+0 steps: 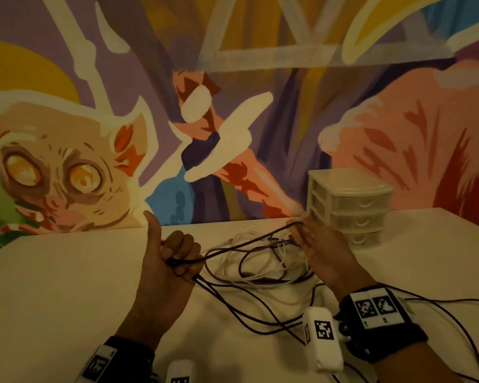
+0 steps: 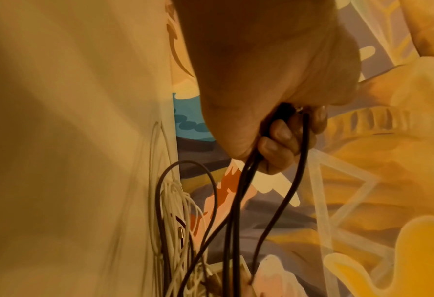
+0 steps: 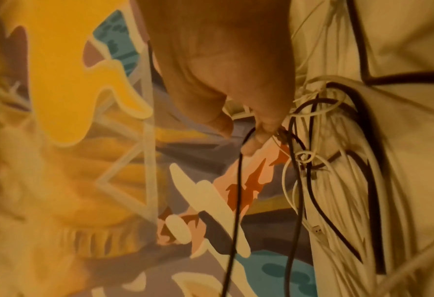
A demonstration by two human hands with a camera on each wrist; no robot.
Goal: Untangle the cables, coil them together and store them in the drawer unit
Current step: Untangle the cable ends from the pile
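A long dark cable (image 1: 260,322) and a thin white cable (image 1: 255,277) lie tangled on the white table (image 1: 67,286). My left hand (image 1: 177,258) is raised with the thumb up, its fingers curled round several loops of the dark cable (image 2: 237,201). One strand runs from it up to my right hand (image 1: 302,230), which pinches the dark cable (image 3: 238,180) at its fingertips (image 3: 251,144) above the tangle. White cable (image 3: 343,180) hangs bunched beside that hand. The small white drawer unit (image 1: 351,203), with all three drawers closed, stands just behind my right hand.
A painted mural wall rises straight behind the table's far edge. Dark cable strands trail over the table toward the near right corner (image 1: 454,327). The table's left half (image 1: 53,313) is bare surface.
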